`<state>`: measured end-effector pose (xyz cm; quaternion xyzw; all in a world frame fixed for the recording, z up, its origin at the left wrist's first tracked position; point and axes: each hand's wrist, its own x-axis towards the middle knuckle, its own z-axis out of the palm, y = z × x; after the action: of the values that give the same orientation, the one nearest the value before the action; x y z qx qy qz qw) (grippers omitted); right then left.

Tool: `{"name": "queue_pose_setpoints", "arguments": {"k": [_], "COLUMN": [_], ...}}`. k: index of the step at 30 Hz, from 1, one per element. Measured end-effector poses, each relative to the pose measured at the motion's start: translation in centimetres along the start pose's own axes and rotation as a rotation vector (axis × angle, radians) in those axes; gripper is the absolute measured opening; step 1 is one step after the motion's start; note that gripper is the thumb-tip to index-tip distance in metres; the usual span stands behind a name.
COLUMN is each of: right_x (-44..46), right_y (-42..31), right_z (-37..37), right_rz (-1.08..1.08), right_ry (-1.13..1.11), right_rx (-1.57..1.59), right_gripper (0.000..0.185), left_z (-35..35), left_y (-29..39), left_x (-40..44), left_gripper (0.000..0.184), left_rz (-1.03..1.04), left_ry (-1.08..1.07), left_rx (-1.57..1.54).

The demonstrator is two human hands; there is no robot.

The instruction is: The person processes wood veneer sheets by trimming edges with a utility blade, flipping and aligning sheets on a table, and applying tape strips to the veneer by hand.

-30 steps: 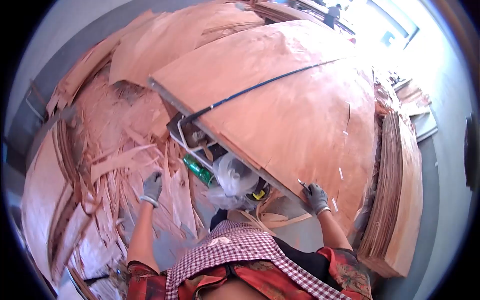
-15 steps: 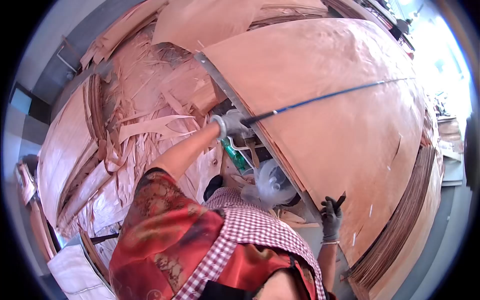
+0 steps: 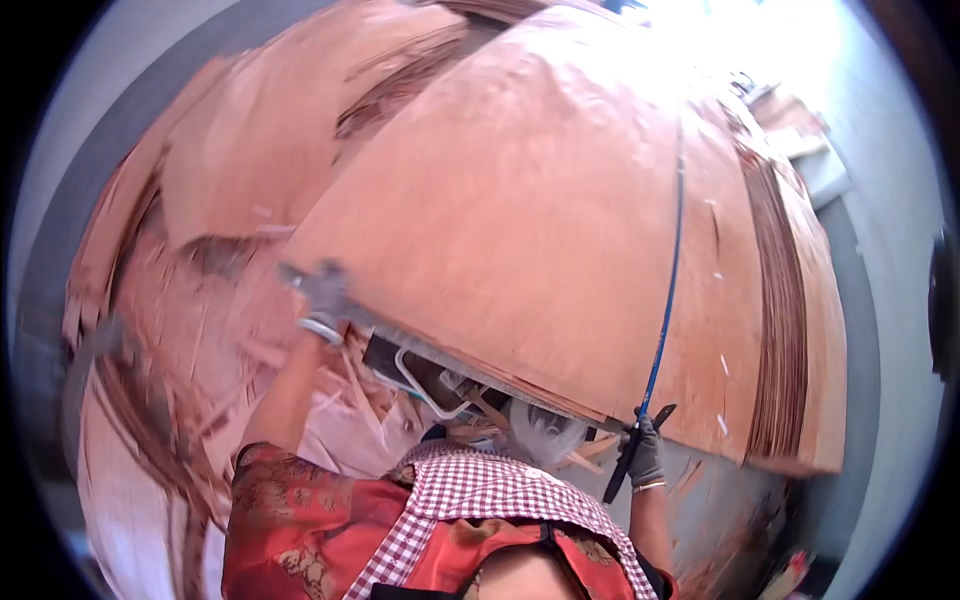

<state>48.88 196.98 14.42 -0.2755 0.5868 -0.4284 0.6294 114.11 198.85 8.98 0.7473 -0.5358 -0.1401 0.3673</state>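
Observation:
A large stack of thin wood veneer sheets (image 3: 520,230) fills the middle in front of me. My left hand (image 3: 322,292), in a grey glove and slightly blurred, is at the stack's near left corner with fingers apart, holding nothing visible. At the near right edge my right hand (image 3: 645,458), also gloved, is closed around the black handle of a long thin blue rod (image 3: 672,300). The rod reaches away over the top sheet. A short dark tool, perhaps a knife (image 3: 664,413), sticks out of the same hand.
Beneath the stack's near edge are a white bent tube frame (image 3: 412,378) and a clear plastic bag (image 3: 545,428). Torn veneer scraps (image 3: 180,300) cover the left side. More veneer sheets (image 3: 270,130) lie at the far left. Dark layered sheet edges (image 3: 778,320) show at right.
The blue rod has passed from my left hand to my right and now points away from me. My left hand has moved to the stack's left corner. The view has turned.

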Motion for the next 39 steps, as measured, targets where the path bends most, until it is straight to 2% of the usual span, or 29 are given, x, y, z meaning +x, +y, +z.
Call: {"name": "queue_pose_setpoints", "arguments": {"k": [2, 3, 5, 6, 8, 10, 11, 14, 15, 16, 18, 19, 21, 23, 24, 25, 26, 27, 28, 29, 31, 33, 36, 38, 39], "right_x": [-0.7, -4.1, -6.8, -8.4, -9.8, -11.3, -11.4, -11.1, -11.2, -11.2, -11.1, -11.3, -11.3, -12.2, -12.8, -13.5, -13.6, -13.9, -14.6, -15.1, -15.8, -16.5, -16.4, -16.6, -17.2], "right_y": [0.8, 3.0, 4.0, 4.3, 4.2, 4.4, 5.0, 6.5, 6.7, 7.0, 7.6, 7.8, 7.7, 6.2, 5.2, 4.5, 4.9, 5.5, 5.3, 5.2, 6.1, 6.9, 9.1, 10.0, 9.0], "right_z": [-0.8, -2.2, -2.4, -2.3, -2.4, -2.7, -2.8, -4.4, -5.0, -5.7, -6.8, -7.0, -7.4, -6.2, -5.2, -4.4, -4.5, -5.0, -4.9, -4.8, -5.5, -6.1, -8.1, -7.7, -6.6], "right_rz": [-0.003, 0.025, 0.070, 0.086, 0.113, 0.158, 0.104, -0.001, 0.002, -0.018, -0.061, -0.069, -0.089, -0.087, -0.091, -0.125, -0.120, -0.111, -0.122, -0.131, -0.129, -0.129, -0.124, -0.125, -0.054], "right_ry": [0.027, 0.050, 0.065, 0.083, 0.110, 0.148, 0.187, 0.319, 0.345, 0.358, 0.389, 0.428, 0.491, 0.521, 0.518, 0.496, 0.489, 0.481, 0.459, 0.443, 0.421, 0.406, 0.319, 0.258, 0.236], "right_rx": [-0.003, 0.018, 0.022, 0.006, -0.057, -0.133, -0.115, -0.196, -0.215, -0.224, -0.242, -0.248, -0.273, -0.326, -0.360, -0.413, -0.434, -0.461, -0.444, -0.427, -0.330, -0.280, -0.312, -0.289, -0.272], "right_gripper": [0.038, 0.040, 0.038, 0.034, 0.031, 0.031, 0.027, 0.024, 0.020, 0.021, 0.023, 0.023, 0.024, 0.024, 0.025, 0.026, 0.026, 0.026, 0.024, 0.022, 0.018, 0.014, 0.012, 0.010, 0.011], "left_z": [-2.3, -2.6, -6.0, -6.7, -6.4, -6.5, -6.5, -6.3, -5.9, -5.8, -6.0, -3.6, -2.2, 2.2, 3.5, 5.8, 6.9, 9.6, 11.9, 13.5, 14.8, 18.3, 22.2, 23.6, 22.3], "left_y": [-10.9, -15.5, -9.6, -7.5, -6.5, -9.0, -12.1, -6.6, -5.5, -3.9, 4.8, 1.3, 11.3, 13.1, 17.1, 18.5, 21.7, 23.1, 25.0, 27.0, 32.3, 33.4, 33.3, 32.8, 33.5], "left_x": [4.0, 3.9, 4.2, 4.7, 6.1, 7.8, 9.4, 9.4, 9.6, 9.8, 8.5, 9.9, 7.8, 8.2, 7.2, 6.9, 6.4, 6.1, 5.1, 4.9, 3.0, 1.9, 0.3, -0.6, -1.5], "left_gripper": [0.058, 0.061, 0.072, 0.073, 0.072, 0.067, 0.054, 0.025, 0.028, 0.030, 0.034, 0.040, 0.043, 0.044, 0.046, 0.048, 0.049, 0.049, 0.041, 0.035, 0.025, 0.021, 0.025, 0.032, 0.035], "left_rz": [-0.384, -0.467, -0.642, -0.692, -0.660, -0.477, -0.557, -0.419, -0.323, -0.287, -0.217, -0.054, 0.008, 0.223, 0.192, 0.388, 0.441, 0.421, 0.533, 0.453, 0.350, 0.355, 0.367, 0.381, 0.389], "left_ry": [0.216, 0.246, 0.349, 0.323, 0.269, 0.196, 0.077, 0.173, 0.205, 0.126, -0.036, -0.028, -0.136, -0.147, -0.210, -0.174, -0.300, -0.313, -0.189, -0.336, -0.487, -0.516, -0.607, -0.679, -0.751], "left_rx": [0.249, 0.242, -0.079, -0.154, -0.073, 0.251, 0.231, 0.310, 0.386, 0.335, 0.232, 0.152, 0.056, 0.148, 0.016, 0.081, 0.167, 0.110, -0.029, 0.055, 0.227, 0.283, 0.396, 0.334, 0.309]}}
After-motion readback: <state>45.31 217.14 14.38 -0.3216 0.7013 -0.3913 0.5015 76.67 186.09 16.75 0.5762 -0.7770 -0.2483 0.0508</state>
